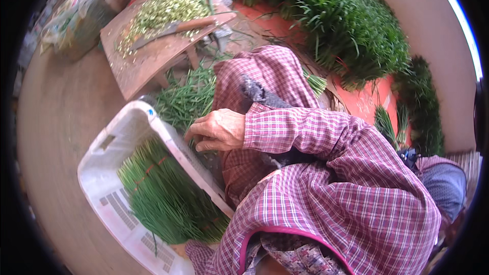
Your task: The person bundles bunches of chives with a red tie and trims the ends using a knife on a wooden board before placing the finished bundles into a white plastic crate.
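Green stalks [168, 198], banded, lie in the white crate [94, 173], lower left: seemingly part-done | right hand [221, 130], centre, by its rim: fingers bent, close together; I can't tell if they grip; left hand unseen | loose greens [186, 91], upper centre, and leafy heap [351, 25], upper right, apparently left | brown floor [56, 122], left; low wooden table [122, 74] with knife [173, 34], upper left; orange sheet [351, 101] under the heap

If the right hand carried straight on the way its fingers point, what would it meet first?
The right hand would probably meet the white crate's rim first, just leftward; depth is hard to judge, so it might pass above it.
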